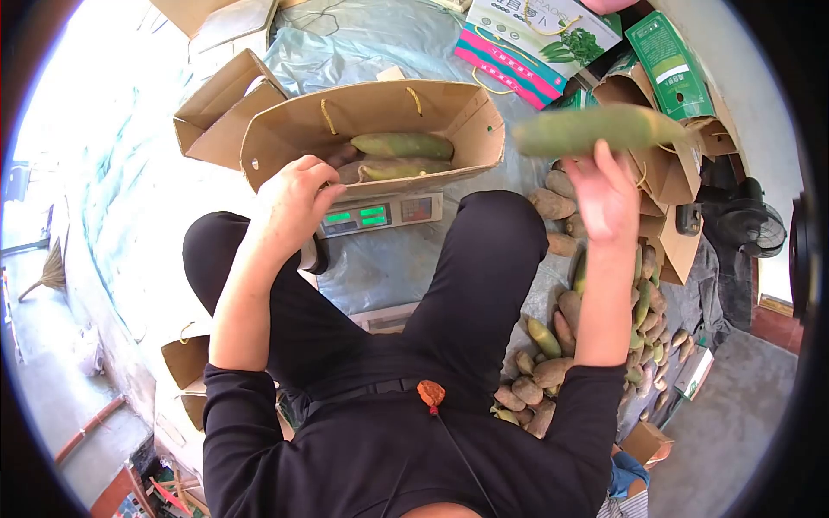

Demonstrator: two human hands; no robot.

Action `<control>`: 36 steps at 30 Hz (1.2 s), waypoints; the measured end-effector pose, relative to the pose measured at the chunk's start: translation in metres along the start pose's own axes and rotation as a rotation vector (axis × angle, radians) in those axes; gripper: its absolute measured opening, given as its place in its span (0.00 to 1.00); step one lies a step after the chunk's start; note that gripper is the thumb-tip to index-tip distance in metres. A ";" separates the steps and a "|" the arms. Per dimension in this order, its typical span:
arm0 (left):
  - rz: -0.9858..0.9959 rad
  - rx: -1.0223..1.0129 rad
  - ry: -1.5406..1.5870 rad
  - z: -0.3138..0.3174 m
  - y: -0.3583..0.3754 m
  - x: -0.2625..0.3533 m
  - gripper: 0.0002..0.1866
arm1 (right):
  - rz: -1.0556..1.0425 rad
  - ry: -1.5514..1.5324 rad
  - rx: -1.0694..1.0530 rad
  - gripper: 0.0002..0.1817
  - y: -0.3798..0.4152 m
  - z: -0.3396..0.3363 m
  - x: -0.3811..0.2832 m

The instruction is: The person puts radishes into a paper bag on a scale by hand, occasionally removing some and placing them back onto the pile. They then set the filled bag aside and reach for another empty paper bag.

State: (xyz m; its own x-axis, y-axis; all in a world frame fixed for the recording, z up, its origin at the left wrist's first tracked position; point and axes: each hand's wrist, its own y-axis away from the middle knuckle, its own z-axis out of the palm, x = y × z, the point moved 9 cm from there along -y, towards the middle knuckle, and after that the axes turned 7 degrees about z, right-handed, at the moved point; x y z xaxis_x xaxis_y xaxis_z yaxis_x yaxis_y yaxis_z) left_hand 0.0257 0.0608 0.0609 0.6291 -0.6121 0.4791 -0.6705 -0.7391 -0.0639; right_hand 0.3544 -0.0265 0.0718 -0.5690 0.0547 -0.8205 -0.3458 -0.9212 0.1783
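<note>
My right hand [604,194] grips a long green radish [574,128], held up to the right of the open cardboard bag and slightly blurred. The cardboard bag [294,142], with yellow cord handles, stands on a digital scale [410,210] with lit green displays. Inside it lie a green radish [401,145] and a few brownish, soil-coated roots, partly hidden by the near wall. At the bag's near left rim is my left hand [294,194], its fingers curled and pinching the edge.
Many soil-coated roots and green radishes [544,338] are heaped by my right leg. Printed cartons [669,69] and open cardboard bags [661,173] crowd the right, near a black fan [753,226]. Another open carton [220,104] stands left of the bag. Plastic sheeting [363,52] covers the floor.
</note>
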 end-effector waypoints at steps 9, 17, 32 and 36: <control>-0.122 -0.012 -0.061 -0.007 0.017 -0.030 0.10 | 0.465 -0.136 0.144 0.14 -0.043 0.115 0.182; -0.084 -0.167 -0.049 0.013 0.019 -0.041 0.11 | 0.642 -0.177 0.190 0.16 -0.040 0.158 0.287; -0.034 -0.191 -0.104 0.026 0.008 -0.028 0.10 | -0.370 0.192 0.072 0.09 0.039 0.049 -0.003; 0.007 -0.120 -0.097 0.026 0.003 -0.023 0.09 | -0.286 0.252 0.442 0.10 0.075 -0.092 0.039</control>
State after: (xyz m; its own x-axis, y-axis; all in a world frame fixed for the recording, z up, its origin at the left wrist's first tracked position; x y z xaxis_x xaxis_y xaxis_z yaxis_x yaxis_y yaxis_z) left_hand 0.0196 0.0653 0.0265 0.6556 -0.6457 0.3916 -0.7133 -0.6996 0.0407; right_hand 0.3750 -0.1287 0.0038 -0.2309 0.1343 -0.9637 -0.7691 -0.6318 0.0962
